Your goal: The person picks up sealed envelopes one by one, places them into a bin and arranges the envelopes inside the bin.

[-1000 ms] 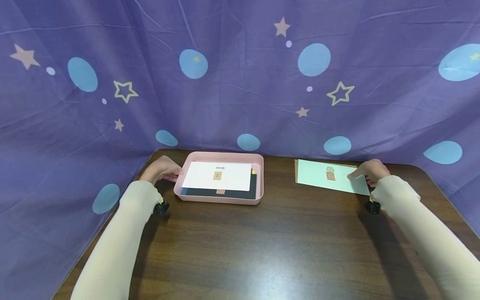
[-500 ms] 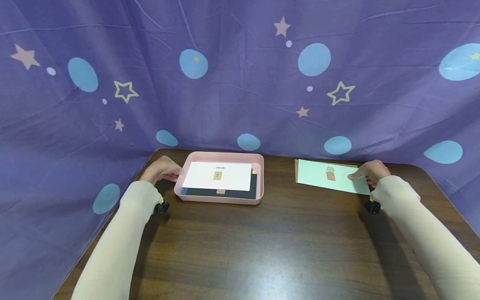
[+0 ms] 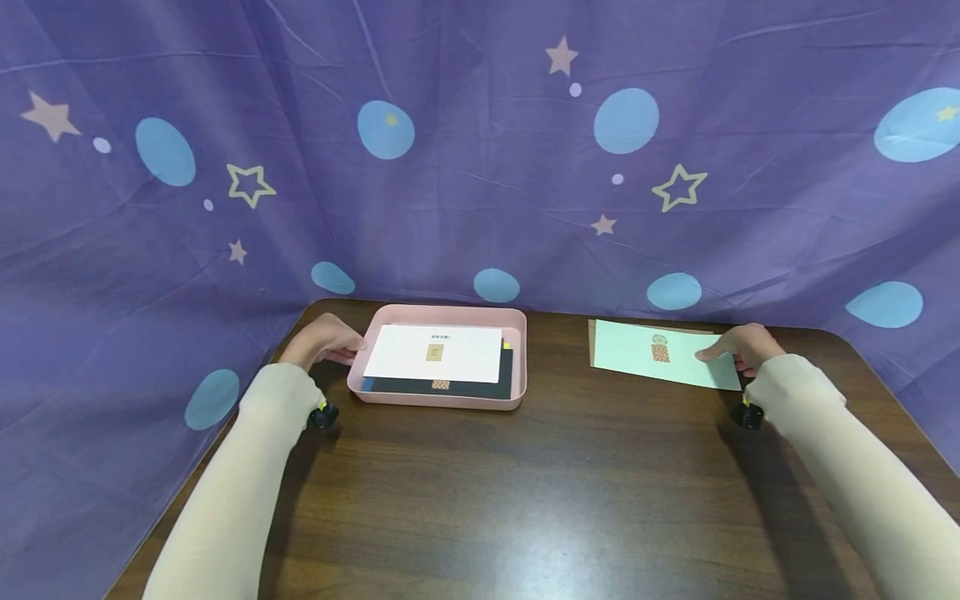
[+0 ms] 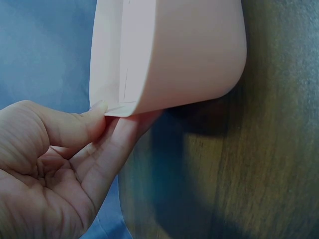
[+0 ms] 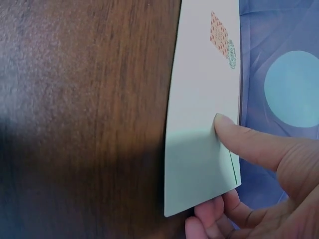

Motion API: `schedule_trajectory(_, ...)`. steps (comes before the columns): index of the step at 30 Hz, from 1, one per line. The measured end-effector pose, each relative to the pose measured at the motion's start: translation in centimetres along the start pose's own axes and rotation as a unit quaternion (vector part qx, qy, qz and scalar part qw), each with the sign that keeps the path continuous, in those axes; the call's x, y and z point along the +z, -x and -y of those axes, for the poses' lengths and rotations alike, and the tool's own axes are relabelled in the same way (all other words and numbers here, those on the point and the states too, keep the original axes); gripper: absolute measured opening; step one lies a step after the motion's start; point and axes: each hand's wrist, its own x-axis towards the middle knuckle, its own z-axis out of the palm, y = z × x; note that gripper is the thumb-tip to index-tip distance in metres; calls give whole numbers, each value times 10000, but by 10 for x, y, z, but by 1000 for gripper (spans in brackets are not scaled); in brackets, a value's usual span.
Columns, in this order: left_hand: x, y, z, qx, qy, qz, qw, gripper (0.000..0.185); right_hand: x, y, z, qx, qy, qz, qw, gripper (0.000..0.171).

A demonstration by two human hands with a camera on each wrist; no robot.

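My left hand point(image 3: 322, 340) pinches the left rim of a pink tray point(image 3: 438, 402), with the thumb over the edge and fingers beneath in the left wrist view. Inside the tray a white envelope point(image 3: 397, 354) with a small tan print lies over a dark one point(image 3: 476, 389). At the right, my right hand point(image 3: 750, 343) holds the right end of a pale green envelope point(image 3: 633, 348) with an orange patterned print. The right wrist view shows the thumb on its top face and the other fingers curled under its end. A brown sheet point(image 3: 592, 342) peeks out behind the green envelope.
Everything lies along the far edge of a dark brown wooden table point(image 3: 465, 483). A purple curtain point(image 3: 480, 208) with stars and blue ovals hangs right behind it. A bit of yellow point(image 3: 507, 345) shows at the tray's right side.
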Motion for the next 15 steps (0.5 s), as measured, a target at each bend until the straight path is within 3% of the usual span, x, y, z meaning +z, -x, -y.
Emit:
schedule_trajectory(5,0,0,1,17,55,34,10000,14,-5,-4,-8,-137,-72,152,9998,92)
schedule_trajectory(9,1,1,2,26,90,36,9999,18,-11,-9,-15,-206,-157,307,9992,81)
schedule_trajectory(15,0,2,2,51,142,61,9999,20,-25,-10,-23,-324,-396,720,9961,49)
